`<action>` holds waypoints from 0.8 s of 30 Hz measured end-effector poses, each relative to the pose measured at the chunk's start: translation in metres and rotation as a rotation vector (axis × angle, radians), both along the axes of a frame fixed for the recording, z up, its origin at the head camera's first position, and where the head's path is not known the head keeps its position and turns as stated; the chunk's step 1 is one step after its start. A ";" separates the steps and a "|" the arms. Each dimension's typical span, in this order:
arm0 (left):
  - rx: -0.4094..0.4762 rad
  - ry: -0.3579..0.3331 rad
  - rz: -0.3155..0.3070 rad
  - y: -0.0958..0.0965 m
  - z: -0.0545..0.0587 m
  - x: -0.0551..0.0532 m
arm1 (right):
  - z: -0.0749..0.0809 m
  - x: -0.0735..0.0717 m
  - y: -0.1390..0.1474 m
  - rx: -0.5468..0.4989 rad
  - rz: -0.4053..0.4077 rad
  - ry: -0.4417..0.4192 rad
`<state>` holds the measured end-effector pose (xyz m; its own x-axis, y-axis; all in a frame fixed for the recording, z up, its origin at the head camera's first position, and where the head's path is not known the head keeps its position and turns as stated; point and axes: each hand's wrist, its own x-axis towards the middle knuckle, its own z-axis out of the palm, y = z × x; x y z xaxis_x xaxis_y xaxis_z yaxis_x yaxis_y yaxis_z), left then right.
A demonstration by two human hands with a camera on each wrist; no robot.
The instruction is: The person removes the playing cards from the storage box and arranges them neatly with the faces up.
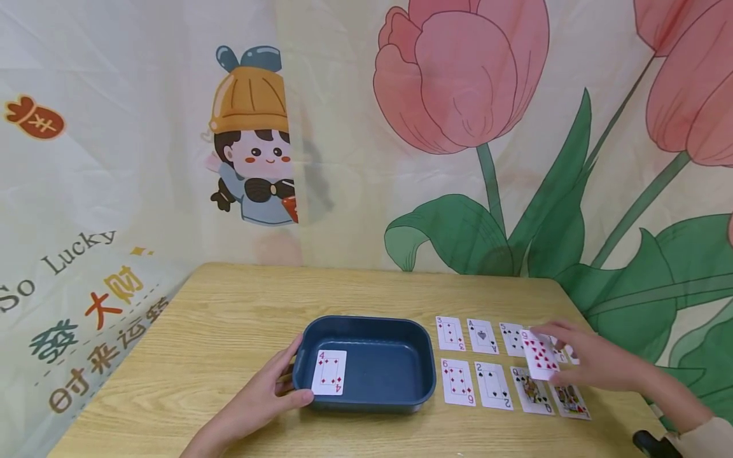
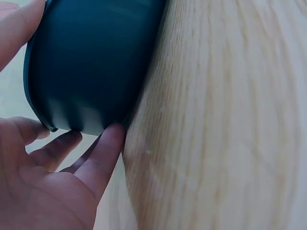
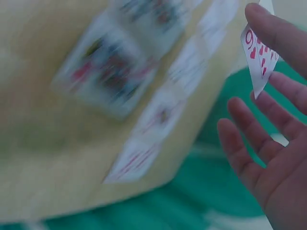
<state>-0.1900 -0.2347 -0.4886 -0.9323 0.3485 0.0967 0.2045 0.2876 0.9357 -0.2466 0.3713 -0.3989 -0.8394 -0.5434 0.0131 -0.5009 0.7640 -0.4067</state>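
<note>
A dark blue rectangular tray [image 1: 380,397] stands on the table, with a four of diamonds [image 1: 329,373] lying face up at its left end. My left hand [image 1: 258,388] grips that end, the thumb by the front left corner; in the left wrist view its fingers [image 2: 109,143] touch the outer wall. Over the laid-out cards, my right hand [image 1: 592,357] pinches a nine of hearts [image 1: 538,356] between thumb and fingers, face toward the head camera. The same playing card [image 3: 256,57] is bent in the right wrist view. It partly covers cards in the back row.
Two rows of face-up cards lie right of the tray, among them a six of diamonds [image 1: 458,381], a two of spades [image 1: 493,385] and a queen [image 1: 532,391]. A printed tulip cloth [image 1: 343,242] hangs behind the wooden table [image 1: 240,292].
</note>
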 end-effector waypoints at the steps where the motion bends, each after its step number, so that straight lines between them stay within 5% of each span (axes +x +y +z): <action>1: 0.000 -0.003 0.001 0.000 0.000 0.000 | -0.005 0.001 0.015 0.007 -0.009 -0.010; 10: 0.005 -0.005 0.007 -0.002 -0.001 0.000 | -0.034 0.010 0.099 0.023 -0.014 -0.103; 16: -0.002 -0.003 0.005 -0.001 -0.003 -0.001 | -0.048 0.011 0.118 0.063 -0.032 -0.170; 24: -0.024 -0.029 0.024 -0.001 -0.003 -0.001 | -0.063 0.008 0.125 0.017 0.088 -0.153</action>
